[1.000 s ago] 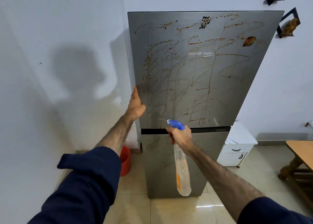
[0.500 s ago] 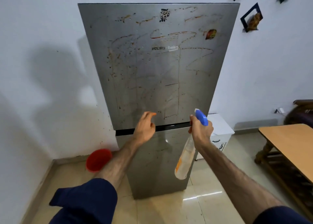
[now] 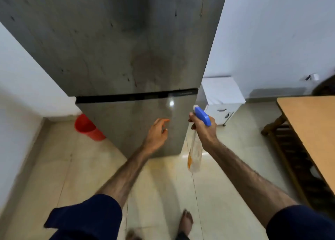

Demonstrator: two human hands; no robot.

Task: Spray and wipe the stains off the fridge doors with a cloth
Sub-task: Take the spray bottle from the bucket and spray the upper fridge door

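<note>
One head-worn wide-angle view looks forward and steeply down from close in front of the tall grey steel fridge (image 3: 126,49) — its doors fill the upper frame, the beige tiled floor (image 3: 54,167) below — blurred throughout.

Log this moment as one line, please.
right hand grips spray bottle | left hand empty, near lower fridge door | no cloth visible

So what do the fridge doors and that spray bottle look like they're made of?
Fridge doors: probably brushed steel or a steel-look coating; grey, faintly streaked, with a light glint. Spray bottle: likely clear plastic, see-through body, opaque blue trigger head, gripped by the right hand.
</note>
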